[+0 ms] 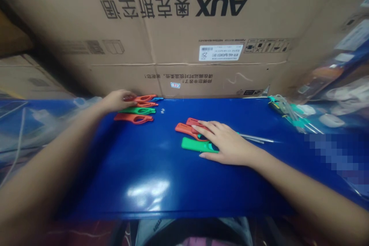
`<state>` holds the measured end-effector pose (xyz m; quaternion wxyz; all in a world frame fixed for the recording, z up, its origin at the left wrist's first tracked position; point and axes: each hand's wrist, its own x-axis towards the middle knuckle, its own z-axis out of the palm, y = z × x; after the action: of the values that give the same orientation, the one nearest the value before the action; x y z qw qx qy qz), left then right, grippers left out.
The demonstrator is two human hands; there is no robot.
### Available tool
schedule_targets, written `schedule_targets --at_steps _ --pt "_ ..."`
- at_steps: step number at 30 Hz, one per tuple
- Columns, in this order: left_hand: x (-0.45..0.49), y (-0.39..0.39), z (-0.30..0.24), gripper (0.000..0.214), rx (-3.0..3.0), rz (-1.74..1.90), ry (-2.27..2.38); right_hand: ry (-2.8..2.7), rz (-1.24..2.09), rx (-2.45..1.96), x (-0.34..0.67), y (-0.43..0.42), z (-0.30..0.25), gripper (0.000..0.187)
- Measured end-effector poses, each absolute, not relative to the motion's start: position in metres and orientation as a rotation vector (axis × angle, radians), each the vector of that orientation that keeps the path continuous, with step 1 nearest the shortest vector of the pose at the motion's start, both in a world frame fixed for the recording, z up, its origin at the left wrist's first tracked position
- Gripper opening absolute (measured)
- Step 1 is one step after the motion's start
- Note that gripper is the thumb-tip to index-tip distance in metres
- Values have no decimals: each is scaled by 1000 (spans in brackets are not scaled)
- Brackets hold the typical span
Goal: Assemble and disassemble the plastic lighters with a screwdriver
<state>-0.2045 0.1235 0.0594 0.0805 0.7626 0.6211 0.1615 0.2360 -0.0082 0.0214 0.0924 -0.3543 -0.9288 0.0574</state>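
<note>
My left hand (117, 100) reaches to the far left of the blue table (150, 169), its fingers curled over the ends of a stack of orange plastic handles (145, 98). A green handle (138, 110) and another orange handle (134, 118) lie just in front of it. My right hand (226, 142) lies flat with fingers stretched out over a second group: two orange handles (186, 128) and a green handle (194, 145). Thin metal rods (256, 138) stick out from under that hand to the right.
A big upside-down cardboard box (184, 27) walls off the back of the table. Teal-handled tools with metal rods (288, 113) lie at the far right. Clear plastic bags (34, 123) sit at the left; more bagged goods are at the right edge.
</note>
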Motion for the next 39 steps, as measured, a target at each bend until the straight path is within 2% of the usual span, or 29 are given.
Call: schedule_targets --at_steps 3,6,9,11,15,24,39 --pt "-193 120 63 50 2358 443 1898 -2729 207 -1029 239 -6 22 85" --pt "-157 98 65 46 2583 601 1793 -2702 260 -998 244 -3 23 81" --pt "-106 63 57 41 2648 697 1438 -2628 297 -988 248 0 25 62" --pt "-75 41 46 37 2649 538 1215 -2597 262 -1020 252 3 26 47" --pt "-43 22 18 34 2464 594 1170 -2640 175 -1037 258 11 24 32" --pt "-39 16 -6 29 2101 962 1096 -2609 89 -948 258 8 26 30" --pt "-34 8 -2 29 2210 938 1016 -2619 59 -924 258 6 27 31"
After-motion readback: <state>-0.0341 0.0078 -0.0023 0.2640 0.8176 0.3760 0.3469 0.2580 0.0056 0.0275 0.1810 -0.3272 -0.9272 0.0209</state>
